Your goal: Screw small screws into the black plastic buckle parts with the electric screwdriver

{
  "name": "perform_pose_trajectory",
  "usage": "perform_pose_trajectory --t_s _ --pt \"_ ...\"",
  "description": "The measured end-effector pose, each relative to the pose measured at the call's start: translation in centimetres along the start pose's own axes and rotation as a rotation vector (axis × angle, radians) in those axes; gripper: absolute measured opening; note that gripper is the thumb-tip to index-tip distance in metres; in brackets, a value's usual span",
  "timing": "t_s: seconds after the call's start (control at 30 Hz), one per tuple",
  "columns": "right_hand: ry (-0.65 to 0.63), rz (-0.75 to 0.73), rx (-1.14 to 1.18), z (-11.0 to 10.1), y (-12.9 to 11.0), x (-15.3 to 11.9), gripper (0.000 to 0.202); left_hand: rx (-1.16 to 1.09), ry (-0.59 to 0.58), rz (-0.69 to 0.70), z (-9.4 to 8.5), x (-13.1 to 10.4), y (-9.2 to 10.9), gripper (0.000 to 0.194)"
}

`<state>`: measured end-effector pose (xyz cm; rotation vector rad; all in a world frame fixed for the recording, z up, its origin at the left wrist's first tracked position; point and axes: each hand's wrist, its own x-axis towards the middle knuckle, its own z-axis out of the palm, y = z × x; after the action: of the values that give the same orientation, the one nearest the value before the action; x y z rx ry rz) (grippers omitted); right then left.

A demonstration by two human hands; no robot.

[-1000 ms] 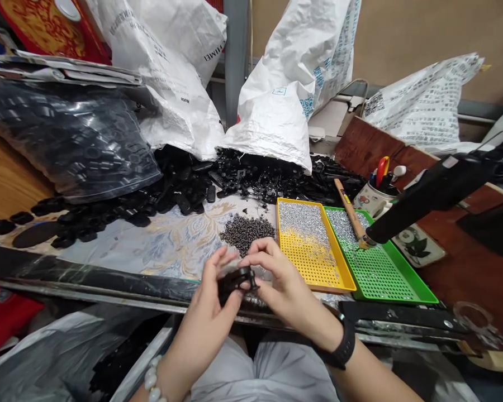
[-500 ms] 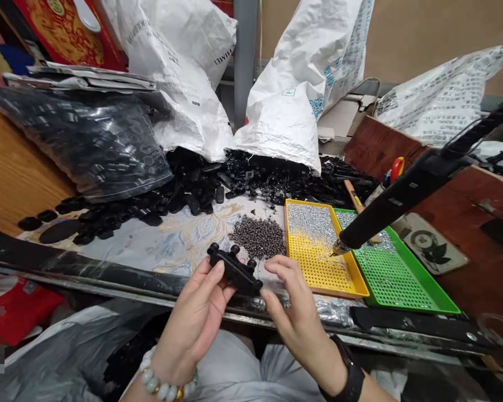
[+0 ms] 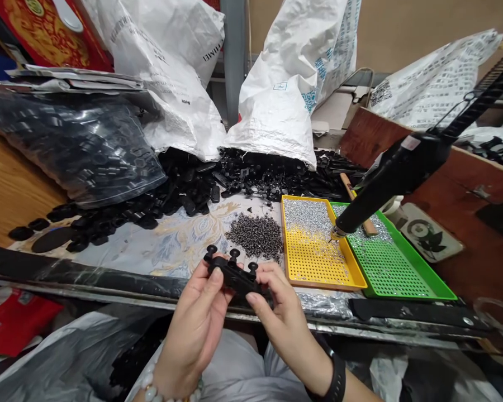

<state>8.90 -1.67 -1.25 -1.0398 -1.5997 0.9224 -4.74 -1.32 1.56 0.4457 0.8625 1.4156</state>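
A black plastic part [image 3: 237,277] with three round knobs along its upper side is held in front of me at the table's front edge. My left hand [image 3: 203,304] grips its left end, thumb on the near face. At the right end, my right hand [image 3: 280,307] has its thumb and fingers closed round the part. Just beyond lies a pile of small dark screws [image 3: 256,235]. A black electric screwdriver [image 3: 375,192] hangs at a slant, its tip over the yellow tray [image 3: 318,283] of small silvery pieces.
Beside the yellow tray is a green tray [image 3: 438,282] with a wooden-handled tool [image 3: 369,227] across it. Heaped black parts [image 3: 184,184] line the back, below white sacks [image 3: 272,117]. A clear bag of black pieces [image 3: 96,151] stands at left, a reddish-brown board [image 3: 478,223] at right.
My right hand has moved left and closed on the right end of the black part. The view has shifted slightly, and the screwdriver appears turned.
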Motion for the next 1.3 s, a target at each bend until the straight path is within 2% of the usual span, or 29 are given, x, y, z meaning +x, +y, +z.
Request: perform_pose_trajectory --t_s 0.2,0.3,0.33,0.37,0.4,0.43,0.47,0.5,0.53,0.57,0.63,0.7,0.77,0.87,0.97,1.1,1.3 --pt "0.070 0.006 -0.132 0.5 -1.2 -0.2 0.008 0.360 -0.014 0.206 -0.6 0.0 -1.6 0.037" --pt "0.041 -0.074 -0.305 -1.1 -2.2 -0.2 0.010 0.473 -0.013 0.214 -0.8 0.0 -2.0 0.035" --pt "0.095 -0.151 -0.404 -2.4 -2.6 0.0 0.013 0.496 -0.012 0.206 -0.8 0.1 -2.1 0.035" --pt "0.208 -0.244 -0.508 -4.3 -3.1 0.4 0.018 0.512 -0.016 0.189 -0.7 0.2 -2.3 0.036" --pt "0.381 -0.348 -0.609 -6.5 -3.5 1.0 0.024 0.523 -0.033 0.158 -0.7 0.2 -2.5 0.037" --pt "0.623 -0.437 -0.693 -9.0 -3.8 1.8 0.031 0.528 -0.058 0.112 -0.5 0.3 -2.7 0.039" --pt "0.876 -0.469 -0.709 -11.6 -4.1 2.9 0.038 0.527 -0.088 0.052 -0.3 0.4 -3.0 0.041" --pt "1.019 -0.460 -0.679 -14.0 -4.1 4.1 0.046 0.520 -0.119 -0.016 -0.1 0.5 -3.4 0.042" --pt "1.037 -0.444 -0.593 -16.1 -4.1 5.4 0.050 0.515 -0.150 -0.084 0.2 0.6 -3.7 0.043" --pt "0.968 -0.409 -0.493 -17.8 -3.8 6.6 0.045 0.510 -0.176 -0.142 0.5 0.7 -4.1 0.042" --pt "0.887 -0.310 -0.346 -19.2 -2.9 8.5 0.035 0.508 -0.208 -0.221 1.1 0.8 -4.7 0.040" --pt "0.840 -0.220 -0.206 -18.4 -1.9 9.4 0.030 0.516 -0.222 -0.265 1.6 1.0 -5.2 0.038" --pt "0.785 -0.169 -0.083 -16.1 -1.1 9.3 0.028 0.532 -0.211 -0.286 1.9 1.1 -5.4 0.037" --pt "0.695 -0.173 0.068 -12.6 -0.6 8.8 0.024 0.561 -0.177 -0.301 2.2 1.1 -5.4 0.037" --pt "0.652 -0.188 0.191 -10.4 -0.4 8.6 0.021 0.565 -0.162 -0.314 2.5 1.1 -5.1 0.037" --pt "0.607 -0.198 0.257 -9.1 -0.1 8.8 0.019 0.567 -0.167 -0.309 2.6 1.1 -5.0 0.029" --pt "0.590 -0.194 0.276 -8.6 0.3 8.9 0.017 0.542 -0.162 -0.310 2.2 1.1 -5.4 0.025"
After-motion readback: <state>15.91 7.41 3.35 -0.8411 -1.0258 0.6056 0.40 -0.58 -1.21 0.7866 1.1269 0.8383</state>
